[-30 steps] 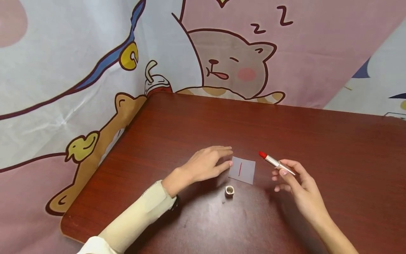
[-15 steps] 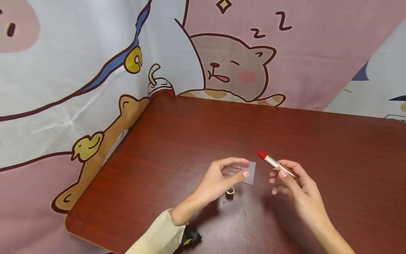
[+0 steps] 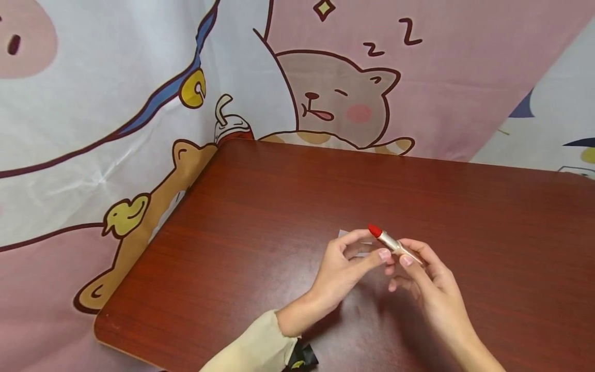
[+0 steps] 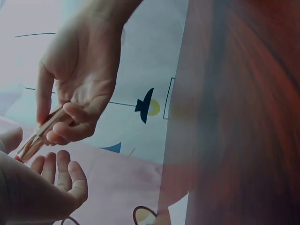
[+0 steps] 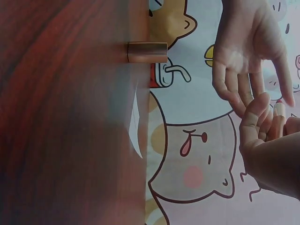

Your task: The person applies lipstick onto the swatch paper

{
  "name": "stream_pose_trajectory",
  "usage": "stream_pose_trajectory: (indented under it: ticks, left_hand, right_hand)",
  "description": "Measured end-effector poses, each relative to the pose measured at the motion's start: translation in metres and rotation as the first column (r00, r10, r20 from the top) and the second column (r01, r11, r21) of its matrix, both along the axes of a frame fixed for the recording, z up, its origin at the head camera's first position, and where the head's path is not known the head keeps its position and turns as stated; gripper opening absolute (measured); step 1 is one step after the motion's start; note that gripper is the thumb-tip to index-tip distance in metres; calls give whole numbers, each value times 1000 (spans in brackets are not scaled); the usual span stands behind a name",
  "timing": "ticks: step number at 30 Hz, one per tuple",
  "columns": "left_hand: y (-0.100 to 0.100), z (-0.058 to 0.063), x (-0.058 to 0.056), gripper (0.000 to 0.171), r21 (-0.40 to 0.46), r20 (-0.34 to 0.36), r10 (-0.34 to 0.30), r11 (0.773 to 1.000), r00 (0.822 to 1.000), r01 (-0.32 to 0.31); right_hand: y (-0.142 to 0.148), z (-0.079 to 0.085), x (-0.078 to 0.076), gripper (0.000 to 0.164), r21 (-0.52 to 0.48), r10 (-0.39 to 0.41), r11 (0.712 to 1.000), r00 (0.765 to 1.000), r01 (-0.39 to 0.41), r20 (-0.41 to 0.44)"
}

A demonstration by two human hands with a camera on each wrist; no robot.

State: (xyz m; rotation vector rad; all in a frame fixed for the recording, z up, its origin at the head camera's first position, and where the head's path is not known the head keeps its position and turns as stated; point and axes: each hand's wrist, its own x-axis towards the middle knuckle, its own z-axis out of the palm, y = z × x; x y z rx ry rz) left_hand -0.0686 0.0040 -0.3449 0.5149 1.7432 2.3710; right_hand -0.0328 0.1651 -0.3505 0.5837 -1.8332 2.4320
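A lipstick (image 3: pixel 389 242) with its red bullet exposed points up and to the left. My right hand (image 3: pixel 437 294) pinches its base between thumb and fingers, above the table. My left hand (image 3: pixel 341 274) has come up close on the left, its thumb and fingers apart on either side of the lipstick's upper part. Whether they touch it is hard to tell. The small white paper (image 3: pixel 342 233) is mostly hidden behind the left hand. In the right wrist view, the lipstick cap (image 5: pixel 147 52) stands on the table beside the paper (image 5: pixel 135 126); the left hand covers it in the head view.
The brown wooden table (image 3: pixel 260 217) has a rounded left corner. A printed cartoon cloth (image 3: pixel 334 98) hangs along its back and left edges. A black device (image 3: pixel 302 357) sits at the left wrist, beside a pale sleeve (image 3: pixel 260 346).
My left hand has left the paper's side and moved right to the lipstick, covering the cap and most of the paper. The right hand with the lipstick has shifted slightly left.
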Motion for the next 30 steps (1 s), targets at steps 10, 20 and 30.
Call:
stream_pose_trajectory:
  ticks: [10, 20, 30]
  left_hand:
    - [11, -5, 3, 24, 93, 42, 6, 996, 999, -10]
    - [11, -8, 5, 23, 57, 30, 114, 992, 993, -116]
    - [13, -8, 6, 19, -16, 91, 208, 978, 974, -207]
  right_hand:
    - [-3, -5, 5, 27, 6, -20, 1000, 1000, 20, 1]
    - [5, -9, 1, 45, -8, 148, 989, 983, -148, 106]
    - [4, -12, 6, 26, -110, 114, 989, 974, -94, 194]
